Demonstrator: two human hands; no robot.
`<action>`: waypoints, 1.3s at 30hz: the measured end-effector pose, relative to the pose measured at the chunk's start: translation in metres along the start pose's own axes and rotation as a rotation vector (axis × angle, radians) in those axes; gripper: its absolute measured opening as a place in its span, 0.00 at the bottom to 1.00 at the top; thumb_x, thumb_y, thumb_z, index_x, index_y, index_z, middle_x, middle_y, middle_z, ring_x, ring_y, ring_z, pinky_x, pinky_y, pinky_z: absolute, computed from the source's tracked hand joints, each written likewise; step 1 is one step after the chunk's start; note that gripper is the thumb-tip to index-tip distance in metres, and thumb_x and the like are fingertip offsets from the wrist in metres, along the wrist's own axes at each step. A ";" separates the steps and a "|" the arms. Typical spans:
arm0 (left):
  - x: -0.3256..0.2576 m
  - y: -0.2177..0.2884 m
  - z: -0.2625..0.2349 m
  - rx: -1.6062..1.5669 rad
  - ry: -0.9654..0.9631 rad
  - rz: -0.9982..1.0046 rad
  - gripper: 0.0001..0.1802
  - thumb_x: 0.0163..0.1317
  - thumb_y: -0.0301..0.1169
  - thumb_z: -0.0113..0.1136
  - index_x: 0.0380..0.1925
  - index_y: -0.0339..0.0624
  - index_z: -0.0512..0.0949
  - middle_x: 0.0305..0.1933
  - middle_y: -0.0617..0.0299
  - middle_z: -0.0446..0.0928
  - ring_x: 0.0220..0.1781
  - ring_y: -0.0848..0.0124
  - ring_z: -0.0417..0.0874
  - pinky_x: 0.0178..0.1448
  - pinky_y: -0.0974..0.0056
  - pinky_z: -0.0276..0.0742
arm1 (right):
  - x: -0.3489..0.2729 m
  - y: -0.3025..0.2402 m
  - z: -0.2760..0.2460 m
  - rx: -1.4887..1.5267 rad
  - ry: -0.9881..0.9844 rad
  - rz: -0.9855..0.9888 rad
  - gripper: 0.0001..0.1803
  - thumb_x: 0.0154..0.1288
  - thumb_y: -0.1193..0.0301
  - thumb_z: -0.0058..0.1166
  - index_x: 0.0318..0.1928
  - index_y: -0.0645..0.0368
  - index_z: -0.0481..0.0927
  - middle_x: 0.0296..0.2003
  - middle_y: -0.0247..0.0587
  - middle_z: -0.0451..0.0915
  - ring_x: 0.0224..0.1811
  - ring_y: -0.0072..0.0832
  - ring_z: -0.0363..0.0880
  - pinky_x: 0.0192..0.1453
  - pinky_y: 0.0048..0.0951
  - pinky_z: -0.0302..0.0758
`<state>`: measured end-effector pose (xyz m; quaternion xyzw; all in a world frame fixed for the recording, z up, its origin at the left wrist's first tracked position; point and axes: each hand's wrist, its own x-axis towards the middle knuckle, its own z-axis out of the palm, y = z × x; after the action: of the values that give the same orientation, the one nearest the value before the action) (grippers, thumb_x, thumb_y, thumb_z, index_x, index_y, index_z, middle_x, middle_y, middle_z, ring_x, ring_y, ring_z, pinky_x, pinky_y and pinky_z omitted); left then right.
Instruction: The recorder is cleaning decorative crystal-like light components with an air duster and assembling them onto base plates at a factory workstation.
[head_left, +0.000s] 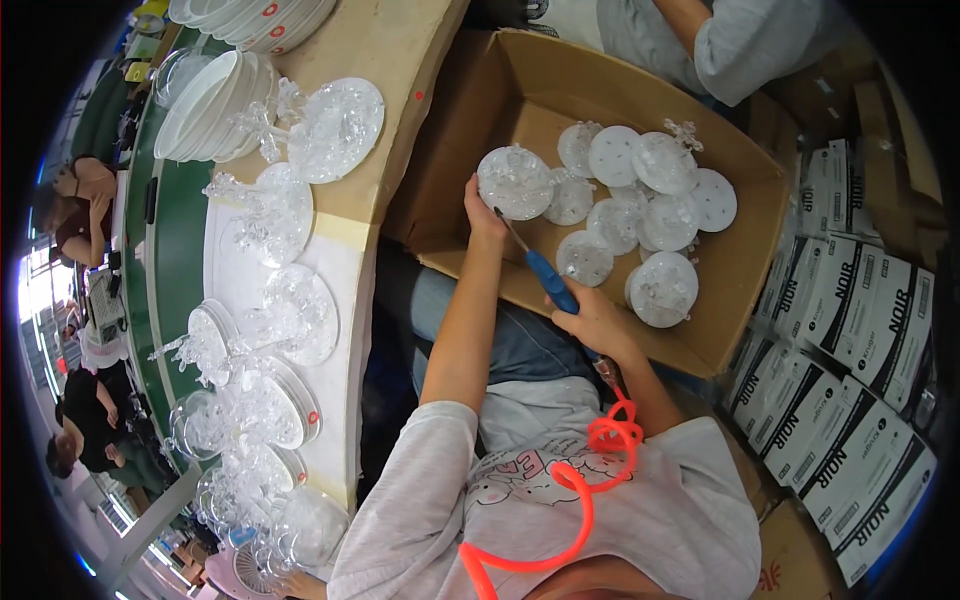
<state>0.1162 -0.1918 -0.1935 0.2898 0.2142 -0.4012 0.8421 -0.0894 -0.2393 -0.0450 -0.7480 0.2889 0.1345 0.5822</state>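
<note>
We hold a round clear plastic disc over the cardboard box with our left hand, its grip clamped on the disc's edge. Our right hand has its grip closed around a blue-handled driver on a coiled orange hose, tip angled up at the disc. We judge the fastening step is in hand; next the tip must seat squarely while the disc stays steady. The box holds about ten more discs. More clear pieces lie on the worktop to our left
</note>
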 end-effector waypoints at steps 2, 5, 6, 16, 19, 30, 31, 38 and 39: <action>0.000 -0.001 0.001 -0.010 0.018 0.006 0.27 0.61 0.48 0.37 0.51 0.40 0.68 0.55 0.55 0.69 0.58 0.57 0.67 0.63 0.55 0.59 | 0.002 -0.001 0.000 -0.008 0.021 -0.018 0.14 0.46 0.64 0.52 0.34 0.57 0.74 0.28 0.45 0.78 0.32 0.42 0.76 0.36 0.36 0.70; 0.005 0.000 -0.007 0.027 -0.036 0.044 0.29 0.61 0.50 0.36 0.52 0.39 0.67 0.55 0.55 0.68 0.58 0.57 0.66 0.63 0.55 0.58 | 0.003 -0.008 0.003 -0.040 0.016 -0.029 0.14 0.46 0.64 0.52 0.34 0.57 0.74 0.27 0.46 0.78 0.31 0.43 0.76 0.35 0.37 0.70; 0.006 0.001 -0.012 0.027 -0.035 0.049 0.29 0.61 0.50 0.36 0.52 0.39 0.67 0.55 0.55 0.68 0.58 0.57 0.66 0.63 0.55 0.58 | 0.004 -0.010 0.005 -0.064 -0.006 -0.019 0.14 0.46 0.64 0.52 0.35 0.57 0.74 0.27 0.45 0.78 0.31 0.43 0.76 0.35 0.38 0.70; 0.008 -0.001 -0.012 -0.025 -0.052 0.029 0.29 0.61 0.50 0.36 0.51 0.38 0.67 0.55 0.55 0.68 0.57 0.58 0.66 0.63 0.57 0.57 | 0.005 -0.011 0.004 -0.107 0.006 -0.035 0.14 0.46 0.63 0.51 0.34 0.56 0.73 0.26 0.46 0.77 0.31 0.46 0.76 0.35 0.41 0.69; 0.009 -0.001 -0.012 -0.030 -0.048 0.037 0.27 0.61 0.47 0.36 0.49 0.38 0.68 0.54 0.56 0.69 0.56 0.59 0.67 0.63 0.57 0.58 | 0.006 -0.005 0.005 -0.124 0.054 -0.040 0.14 0.46 0.62 0.51 0.34 0.55 0.73 0.26 0.46 0.77 0.32 0.46 0.75 0.35 0.41 0.69; -0.002 -0.002 -0.002 -0.092 0.020 0.066 0.30 0.61 0.53 0.34 0.49 0.40 0.68 0.54 0.54 0.69 0.57 0.59 0.67 0.63 0.56 0.57 | 0.019 -0.007 0.017 -0.157 0.053 -0.067 0.17 0.47 0.62 0.51 0.36 0.58 0.71 0.24 0.53 0.76 0.30 0.50 0.75 0.35 0.46 0.68; -0.002 -0.001 -0.003 -0.085 0.031 0.082 0.31 0.61 0.54 0.34 0.50 0.40 0.68 0.54 0.54 0.68 0.57 0.59 0.67 0.63 0.56 0.58 | 0.021 -0.007 0.019 -0.156 0.050 -0.070 0.17 0.47 0.62 0.51 0.36 0.58 0.71 0.24 0.53 0.76 0.30 0.50 0.75 0.35 0.46 0.68; 0.002 -0.009 -0.002 0.132 -0.021 0.098 0.35 0.61 0.57 0.33 0.53 0.37 0.64 0.57 0.55 0.66 0.58 0.60 0.66 0.63 0.58 0.58 | 0.008 -0.012 0.011 -0.112 0.053 -0.106 0.18 0.46 0.66 0.51 0.39 0.61 0.71 0.23 0.52 0.75 0.28 0.49 0.74 0.35 0.41 0.69; 0.003 -0.009 -0.002 0.131 -0.023 0.093 0.35 0.61 0.57 0.33 0.53 0.37 0.64 0.57 0.55 0.66 0.58 0.60 0.66 0.63 0.58 0.58 | -0.004 -0.016 0.005 -0.035 0.023 -0.137 0.18 0.46 0.68 0.52 0.39 0.62 0.72 0.24 0.51 0.75 0.27 0.46 0.75 0.35 0.37 0.70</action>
<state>0.1102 -0.1968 -0.1996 0.3492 0.1642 -0.3781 0.8415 -0.0826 -0.2314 -0.0319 -0.7776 0.2414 0.0907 0.5735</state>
